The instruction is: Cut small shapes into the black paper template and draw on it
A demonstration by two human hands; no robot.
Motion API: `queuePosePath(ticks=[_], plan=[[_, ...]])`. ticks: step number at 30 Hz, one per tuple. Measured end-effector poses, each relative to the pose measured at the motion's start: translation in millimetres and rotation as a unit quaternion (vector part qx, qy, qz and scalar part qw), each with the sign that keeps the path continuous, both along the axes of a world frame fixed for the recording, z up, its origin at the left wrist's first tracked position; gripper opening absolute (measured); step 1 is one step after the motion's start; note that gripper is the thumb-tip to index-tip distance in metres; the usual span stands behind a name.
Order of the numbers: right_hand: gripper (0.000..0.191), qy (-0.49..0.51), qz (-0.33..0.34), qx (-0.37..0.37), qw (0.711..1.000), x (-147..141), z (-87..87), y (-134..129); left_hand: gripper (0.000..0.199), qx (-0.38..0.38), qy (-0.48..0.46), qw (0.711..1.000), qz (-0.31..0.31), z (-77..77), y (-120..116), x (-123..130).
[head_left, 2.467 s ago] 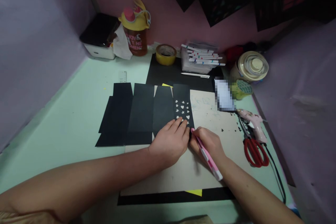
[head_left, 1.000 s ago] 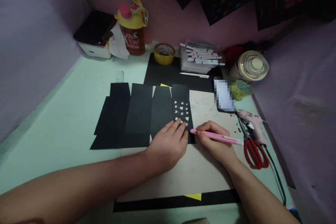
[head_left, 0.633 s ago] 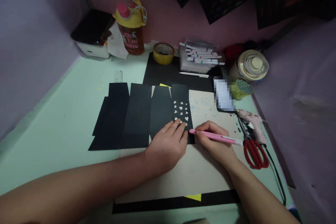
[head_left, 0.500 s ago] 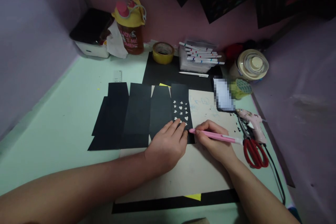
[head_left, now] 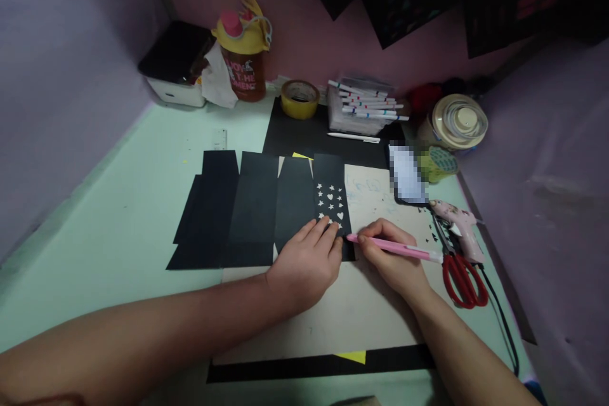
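A black card sheet with folded panels lies across a beige board. Star and heart cut-outs pierce its right-hand panel, and the pale board shows through them. My left hand rests flat on that panel, fingers stretched out just below the cut-outs and partly over the lowest ones. In my right hand is a slim pink pen-style craft knife, pinched between thumb and fingers. Its tip meets the card beside my left fingertips; the blade itself is too small to make out.
Red-handled scissors, a pink glue gun and small black scraps lie at the right. Behind them are a phone and a green tape roll. Yellow tape, a box of markers and a bottle stand at the back.
The whole view has shifted slightly. Both hands keep nearly the same place on the card, and the craft knife tip stays beside my left fingers.
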State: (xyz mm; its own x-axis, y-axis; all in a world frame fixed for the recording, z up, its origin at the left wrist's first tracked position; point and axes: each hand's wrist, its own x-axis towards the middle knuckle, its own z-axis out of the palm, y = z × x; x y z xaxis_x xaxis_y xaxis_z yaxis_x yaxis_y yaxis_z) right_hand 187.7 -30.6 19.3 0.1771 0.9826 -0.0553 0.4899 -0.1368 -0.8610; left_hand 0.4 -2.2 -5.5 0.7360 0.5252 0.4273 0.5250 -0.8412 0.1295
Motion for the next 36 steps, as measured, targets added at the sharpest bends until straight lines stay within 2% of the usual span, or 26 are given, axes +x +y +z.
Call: queuePosePath(ticks=[9, 36], plan=[[0.01, -0.029, 0.017, 0.001, 0.999, 1.0, 0.1, -0.4, 0.03, 0.004, -0.001, 1.0, 0.003, -0.6, 0.4, 0.6], [0.009, -0.014, 0.012, -0.01, 1.0, 0.9, 0.9, -0.9, 0.029, 0.007, 0.002, 1.0, 0.006, 1.2, -0.4, 0.3]])
